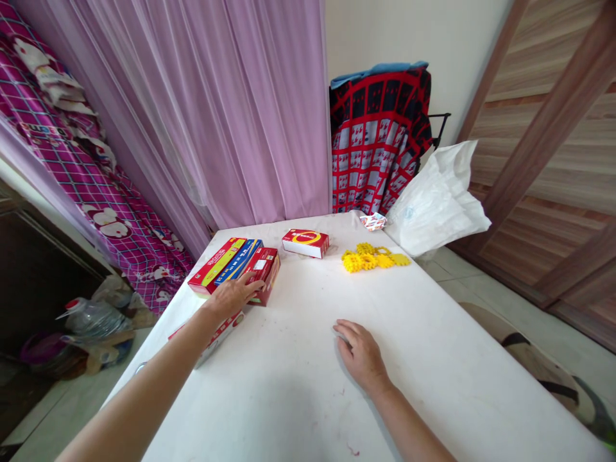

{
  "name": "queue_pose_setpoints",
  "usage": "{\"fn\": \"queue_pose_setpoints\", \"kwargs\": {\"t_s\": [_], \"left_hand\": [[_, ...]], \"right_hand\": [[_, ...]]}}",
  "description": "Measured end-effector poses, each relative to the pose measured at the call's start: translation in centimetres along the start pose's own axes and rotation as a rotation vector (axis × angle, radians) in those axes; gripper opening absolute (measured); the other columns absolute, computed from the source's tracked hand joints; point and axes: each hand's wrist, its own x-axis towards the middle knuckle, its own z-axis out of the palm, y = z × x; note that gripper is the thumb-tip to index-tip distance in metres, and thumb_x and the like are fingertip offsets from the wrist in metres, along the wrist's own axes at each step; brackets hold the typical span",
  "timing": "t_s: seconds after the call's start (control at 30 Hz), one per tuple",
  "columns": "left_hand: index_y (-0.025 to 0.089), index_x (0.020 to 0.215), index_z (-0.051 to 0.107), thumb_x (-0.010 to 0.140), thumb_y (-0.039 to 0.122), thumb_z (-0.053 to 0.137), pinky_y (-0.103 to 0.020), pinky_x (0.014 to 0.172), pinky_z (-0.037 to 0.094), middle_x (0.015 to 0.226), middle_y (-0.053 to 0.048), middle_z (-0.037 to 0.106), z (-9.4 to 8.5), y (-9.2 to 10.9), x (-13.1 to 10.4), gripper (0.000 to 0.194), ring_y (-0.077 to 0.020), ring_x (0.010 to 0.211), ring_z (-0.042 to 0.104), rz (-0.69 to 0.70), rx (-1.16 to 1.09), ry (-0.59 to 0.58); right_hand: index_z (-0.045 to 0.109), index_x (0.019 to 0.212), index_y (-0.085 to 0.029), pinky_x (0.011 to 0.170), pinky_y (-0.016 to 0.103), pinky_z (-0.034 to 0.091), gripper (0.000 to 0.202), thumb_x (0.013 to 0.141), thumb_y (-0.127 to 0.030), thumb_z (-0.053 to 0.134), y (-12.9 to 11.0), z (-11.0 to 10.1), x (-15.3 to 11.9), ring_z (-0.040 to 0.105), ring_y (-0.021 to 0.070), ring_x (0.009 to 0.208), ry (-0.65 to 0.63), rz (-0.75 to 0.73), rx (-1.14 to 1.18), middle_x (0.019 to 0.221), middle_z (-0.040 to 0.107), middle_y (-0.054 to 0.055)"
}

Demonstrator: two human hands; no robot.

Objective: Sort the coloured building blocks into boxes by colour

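Note:
My left hand (235, 295) reaches across to a row of cartons at the table's left side. Its fingers grip the near end of a dark red box (262, 260), hiding part of its top. Against that box lies a slim blue box (239, 260), then a red box with a yellow-green stripe (217, 264). Below my left forearm, a white and red box (222, 337) is partly covered. My right hand (360, 354) rests on the white tabletop (298, 378), fingers loosely bent, thumb apart, holding nothing.
A red and white box with a yellow ring (306, 244) lies at the back. Yellow flower-like pieces (373, 258) sit to its right, near a small patterned packet (373, 221). A white plastic bag (440, 199) stands by the right edge. Pink curtains (250, 115) hang behind.

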Motion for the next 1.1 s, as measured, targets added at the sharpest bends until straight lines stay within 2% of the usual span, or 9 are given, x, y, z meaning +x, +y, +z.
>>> {"fn": "queue_pose_setpoints", "kwargs": {"t_s": [0.13,0.27,0.37,0.5,0.63,0.73,0.87,0.97,1.1], "left_hand": [[0.036,0.124,0.053,0.092,0.02,0.04,-0.026,0.059,0.049,0.137,-0.007,0.051,-0.2,-1.5,0.5,0.038,-0.0129,0.068,0.066,0.118,0.029,-0.026],[0.035,0.122,0.055,0.082,0.006,0.046,-0.023,0.055,0.047,0.131,-0.005,0.057,-0.5,-2.1,1.1,0.05,-0.0106,0.063,0.065,0.184,0.046,-0.032],[0.034,0.119,0.057,0.083,0.006,0.046,-0.022,0.063,0.049,0.135,-0.002,0.057,-0.3,-2.0,1.2,0.047,-0.0111,0.072,0.067,0.214,0.037,-0.018],[0.032,0.123,0.057,0.093,0.021,0.04,-0.023,0.079,0.05,0.136,0.0,0.057,0.5,-1.7,0.9,0.036,-0.0133,0.094,0.068,0.202,0.003,0.019],[0.03,0.126,0.055,0.096,0.028,0.036,-0.025,0.089,0.049,0.137,-0.001,0.057,0.9,-1.4,0.4,0.036,-0.0148,0.108,0.064,0.176,-0.005,0.036],[0.03,0.125,0.056,0.096,0.025,0.035,-0.025,0.08,0.052,0.137,-0.003,0.056,0.2,-1.5,0.4,0.036,-0.0152,0.099,0.067,0.172,0.014,0.024],[0.033,0.122,0.056,0.086,0.01,0.045,-0.023,0.063,0.051,0.136,-0.001,0.056,-1.1,-2.0,1.0,0.044,-0.0132,0.079,0.069,0.218,0.061,-0.037],[0.033,0.121,0.056,0.079,0.002,0.048,-0.023,0.06,0.05,0.134,-0.001,0.057,-1.8,-2.1,1.5,0.052,-0.0124,0.074,0.068,0.259,0.102,-0.08],[0.03,0.122,0.054,0.08,0.001,0.047,-0.021,0.057,0.048,0.137,-0.004,0.053,-2.1,-1.8,1.9,0.052,-0.0099,0.071,0.067,0.276,0.134,-0.107]], "right_hand": [[0.072,0.099,-0.019,0.09,0.04,0.051,0.031,0.087,-0.022,0.044,-0.1,-0.1,0.1,0.065,0.0227,0.1,-0.008,0.012,0.001,0.107,0.071,0.01],[0.072,0.099,-0.019,0.09,0.039,0.051,0.029,0.087,-0.022,0.045,-0.1,-0.3,0.1,0.065,0.0225,0.1,-0.02,0.012,0.003,0.107,0.071,0.009],[0.072,0.098,-0.019,0.089,0.039,0.051,0.029,0.086,-0.022,0.046,-0.2,-0.4,0.1,0.065,0.0224,0.099,-0.022,0.007,-0.001,0.106,0.071,0.009],[0.072,0.097,-0.019,0.089,0.038,0.051,0.029,0.086,-0.022,0.046,-0.2,-0.4,0.2,0.066,0.0223,0.098,-0.023,-0.002,-0.005,0.105,0.072,0.009],[0.072,0.098,-0.018,0.089,0.039,0.051,0.029,0.087,-0.022,0.045,-0.2,-0.3,0.2,0.065,0.0224,0.099,-0.028,-0.001,0.005,0.105,0.072,0.01],[0.072,0.097,-0.019,0.089,0.039,0.051,0.029,0.087,-0.022,0.045,-0.1,-0.3,0.1,0.065,0.0225,0.099,-0.03,0.002,0.01,0.105,0.072,0.009],[0.072,0.097,-0.019,0.088,0.04,0.051,0.028,0.086,-0.021,0.045,-0.2,-0.4,0.2,0.065,0.0225,0.097,-0.036,-0.005,0.025,0.102,0.072,0.009],[0.072,0.096,-0.02,0.088,0.04,0.05,0.028,0.086,-0.021,0.046,-0.3,-0.6,0.2,0.065,0.0223,0.096,-0.043,-0.002,0.035,0.1,0.072,0.009],[0.072,0.095,-0.021,0.088,0.04,0.05,0.028,0.086,-0.02,0.045,-0.4,-0.6,0.3,0.064,0.0223,0.096,-0.045,-0.003,0.042,0.098,0.073,0.008]]}}
